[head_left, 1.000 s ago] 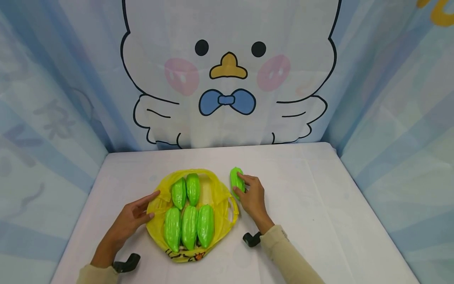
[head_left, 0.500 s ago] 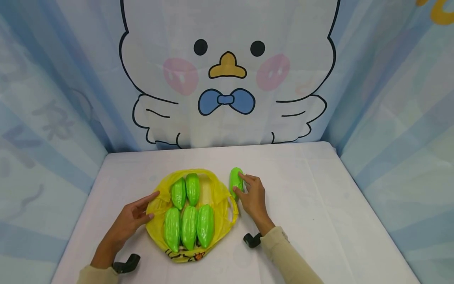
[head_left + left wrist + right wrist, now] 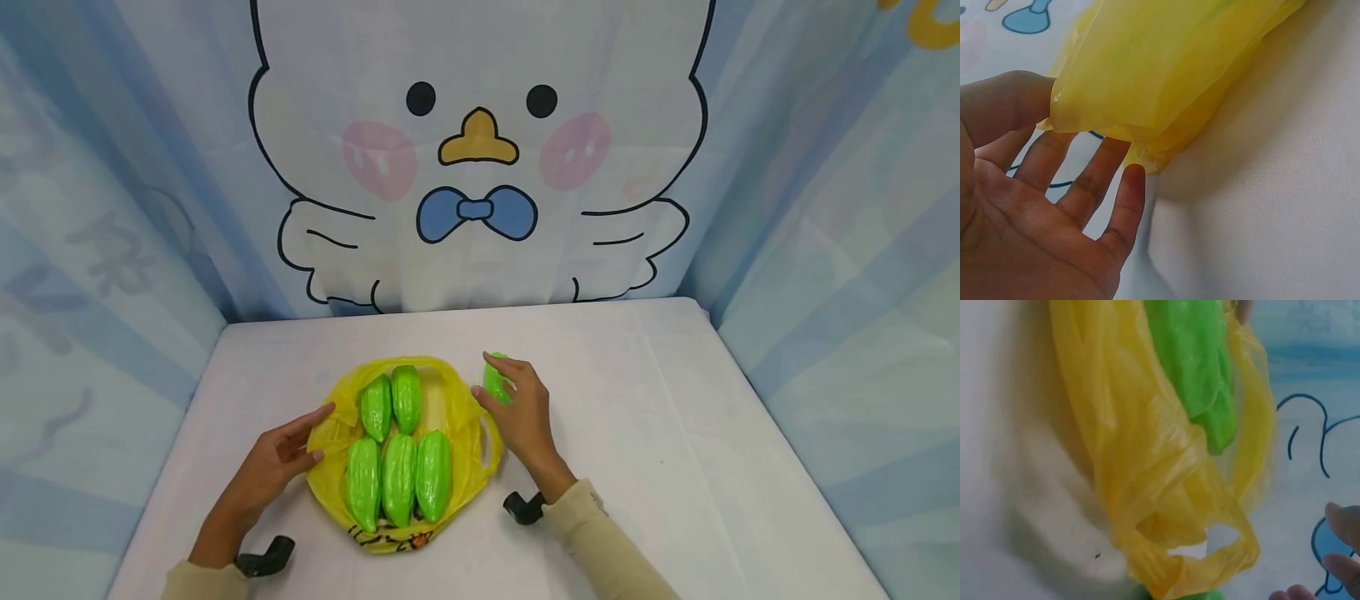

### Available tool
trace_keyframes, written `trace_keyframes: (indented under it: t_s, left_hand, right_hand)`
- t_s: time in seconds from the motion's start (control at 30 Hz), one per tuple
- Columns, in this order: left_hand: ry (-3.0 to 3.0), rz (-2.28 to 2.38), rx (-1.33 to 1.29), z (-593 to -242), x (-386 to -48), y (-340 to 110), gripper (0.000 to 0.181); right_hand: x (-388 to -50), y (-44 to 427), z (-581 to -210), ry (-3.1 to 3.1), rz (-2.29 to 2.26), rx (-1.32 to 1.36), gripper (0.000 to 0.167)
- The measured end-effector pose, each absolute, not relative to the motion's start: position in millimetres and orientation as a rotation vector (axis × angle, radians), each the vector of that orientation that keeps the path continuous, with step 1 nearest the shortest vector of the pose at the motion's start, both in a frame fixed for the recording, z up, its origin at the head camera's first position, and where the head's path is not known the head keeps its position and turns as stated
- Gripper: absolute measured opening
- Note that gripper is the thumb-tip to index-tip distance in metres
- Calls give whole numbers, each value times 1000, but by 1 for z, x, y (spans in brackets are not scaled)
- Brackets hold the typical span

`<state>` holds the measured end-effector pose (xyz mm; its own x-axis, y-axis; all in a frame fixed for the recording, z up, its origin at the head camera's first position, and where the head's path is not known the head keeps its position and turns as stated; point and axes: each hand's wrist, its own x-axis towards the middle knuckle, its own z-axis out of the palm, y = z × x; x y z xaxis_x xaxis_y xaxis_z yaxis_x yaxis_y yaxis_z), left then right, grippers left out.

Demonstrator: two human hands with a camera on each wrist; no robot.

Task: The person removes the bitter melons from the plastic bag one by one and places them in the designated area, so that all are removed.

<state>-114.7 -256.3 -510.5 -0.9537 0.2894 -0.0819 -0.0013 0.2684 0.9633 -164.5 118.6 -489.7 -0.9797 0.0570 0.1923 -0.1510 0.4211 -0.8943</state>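
Note:
A yellow plastic bag [image 3: 467, 467] lies spread on the table with several glossy green, ridged, cucumber-like vegetables [image 3: 400, 479] on it in two rows. The left hand [image 3: 267, 462] touches the bag's left edge with its fingertips and thumb. In the left wrist view its fingers look loosely extended, some partly behind the bag. One more green vegetable [image 3: 495, 383] lies just beyond the bag's right edge, partly hidden by the right hand [image 3: 522, 412]. That hand hovers near the bag's right handle, thumb and index finger spread apart. In the right wrist view only fingers [image 3: 1342, 525] show at the edge.
A white cloth covers the table [image 3: 660, 433]. Behind it hangs a curtain [image 3: 480, 267] printed with a cartoon bird, and blue printed curtains stand at both sides. Dark wrist-worn devices [image 3: 266, 557] sit under each forearm.
My right hand has let go of the loose vegetable and shifted slightly left, its thumb and fingers spreading. The left hand and the bag have stayed in place.

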Motion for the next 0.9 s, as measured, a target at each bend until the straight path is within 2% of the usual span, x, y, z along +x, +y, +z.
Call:
trace_keyframes:
  t_s: [0.43,0.9]
  left_hand:
    - [2291,1757,260,-512,-116,-258,66]
    - [2300,1740,240,-512,-116,-257,65]
  right_hand:
    - [-160,83,-486,-2545,1664,295,56]
    - [-174,54,-496,-2678,1647,480,53]
